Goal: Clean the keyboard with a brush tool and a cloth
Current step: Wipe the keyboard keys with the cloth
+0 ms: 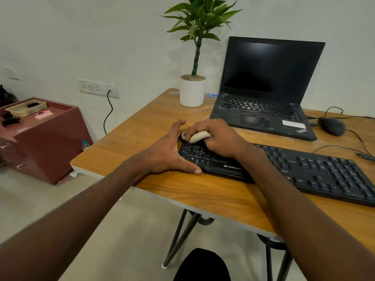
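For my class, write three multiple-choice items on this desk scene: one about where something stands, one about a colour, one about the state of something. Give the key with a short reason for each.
1. Where does the potted plant stand?
A. left of the laptop, at the table's far edge
B. on the black keyboard
C. on the floor

2. What colour is the plant's pot?
A. red
B. white
C. black

3. What is the right hand doing?
A. lying flat on the table
B. typing on the laptop
C. gripping a pale cloth at the keyboard's left end

Key: 1 A, the pot sits beside the laptop's left side. 2 B, the pot is plain white. 3 C, the fingers curl round the cloth while the left hand steadies the keyboard's left edge.
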The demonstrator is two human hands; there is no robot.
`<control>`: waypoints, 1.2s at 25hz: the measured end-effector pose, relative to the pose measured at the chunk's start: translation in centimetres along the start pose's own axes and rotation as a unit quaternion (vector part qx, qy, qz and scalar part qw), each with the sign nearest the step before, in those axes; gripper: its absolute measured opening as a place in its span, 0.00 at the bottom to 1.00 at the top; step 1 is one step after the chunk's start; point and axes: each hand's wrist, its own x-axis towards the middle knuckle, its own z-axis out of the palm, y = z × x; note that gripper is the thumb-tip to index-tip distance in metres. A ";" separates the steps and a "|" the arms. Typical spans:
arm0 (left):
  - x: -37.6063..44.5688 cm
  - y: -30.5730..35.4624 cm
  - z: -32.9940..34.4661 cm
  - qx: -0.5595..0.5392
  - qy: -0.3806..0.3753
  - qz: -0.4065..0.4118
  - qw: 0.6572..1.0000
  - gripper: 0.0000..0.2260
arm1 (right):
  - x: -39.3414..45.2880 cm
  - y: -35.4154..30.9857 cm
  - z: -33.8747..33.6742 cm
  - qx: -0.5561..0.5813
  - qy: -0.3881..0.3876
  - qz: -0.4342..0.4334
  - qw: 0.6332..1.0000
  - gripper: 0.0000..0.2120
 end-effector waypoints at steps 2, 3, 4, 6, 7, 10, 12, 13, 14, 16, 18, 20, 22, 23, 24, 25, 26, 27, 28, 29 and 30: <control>0.0 -0.1 0.0 0.002 0.001 0.001 1.000 0.68 | 0.0 -0.3 0.2 -0.004 0.009 -0.008 1.000 0.26; 0.0 -0.1 0.0 0.001 0.001 0.001 1.000 0.68 | 0.3 -0.3 0.1 -0.019 0.031 0.000 0.999 0.24; 0.0 -0.1 0.0 -0.001 0.002 -0.001 1.000 0.67 | 0.5 -0.1 0.0 -0.028 0.041 0.009 0.999 0.23; 0.1 0.1 0.0 0.000 0.002 -0.001 1.000 0.66 | 0.6 0.2 -0.1 -0.011 0.031 0.014 0.999 0.21; 0.1 0.2 0.1 0.002 0.001 -0.002 1.000 0.66 | 0.5 0.3 -0.1 -0.011 0.035 0.016 0.999 0.20; 0.1 0.0 0.0 -0.003 0.003 -0.005 1.000 0.66 | 0.0 1.1 -0.3 -0.022 0.048 0.010 0.999 0.20; 0.1 -0.1 0.0 0.004 0.004 -0.001 1.000 0.66 | -0.5 1.4 -0.6 0.038 0.014 0.002 0.999 0.19; 0.1 -0.1 -0.1 0.008 0.002 -0.001 1.000 0.66 | -0.5 1.5 -0.9 0.050 0.014 0.014 0.999 0.19; 0.1 0.0 -0.1 0.009 0.000 -0.001 1.000 0.65 | -0.2 1.7 -1.1 0.039 0.036 0.034 0.998 0.19; 0.1 -0.2 -0.1 0.009 0.002 0.002 1.000 0.65 | 0.0 1.8 -1.0 -0.020 0.086 0.057 0.994 0.22; 0.1 -0.2 -0.1 0.012 0.007 0.006 1.000 0.65 | 0.0 1.3 -0.6 -0.006 0.062 0.033 0.998 0.25; 0.1 -0.2 -0.1 0.016 0.009 0.007 1.000 0.65 | -0.4 0.8 -0.6 0.039 0.011 0.011 0.999 0.25; 0.2 -0.2 -0.1 0.014 0.010 0.009 1.000 0.66 | -0.3 1.3 -1.5 0.063 0.033 0.048 0.996 0.22; 0.1 -0.3 -0.1 0.010 0.009 0.008 1.000 0.66 | -0.2 1.7 -1.7 0.056 0.061 0.061 0.995 0.20; 0.1 -0.4 -0.1 0.008 0.009 0.007 1.000 0.66 | -0.3 1.9 -1.7 0.039 0.083 0.063 0.994 0.19; 0.1 -0.4 0.0 0.007 0.010 0.008 1.000 0.66 | -0.5 1.8 -1.6 0.025 0.088 0.054 0.994 0.18; 0.0 -0.4 0.0 0.008 0.010 0.010 1.000 0.65 | -0.8 1.4 -1.2 0.024 0.079 0.033 0.996 0.19; 0.0 -0.3 0.0 0.008 0.009 0.013 1.000 0.64 | -1.0 0.9 -0.8 0.031 0.063 0.010 0.998 0.20; 0.0 -0.3 -0.1 0.010 0.008 0.017 1.000 0.62 | -1.1 0.4 -0.4 0.041 0.045 -0.009 0.998 0.20; 0.1 -0.3 -0.1 0.013 0.008 0.020 1.000 0.61 | -1.0 0.3 -0.1 0.043 0.037 -0.017 0.998 0.20; 0.1 -0.4 -0.1 0.015 0.008 0.019 1.000 0.61 | -0.8 0.4 0.0 0.042 0.037 -0.015 0.998 0.18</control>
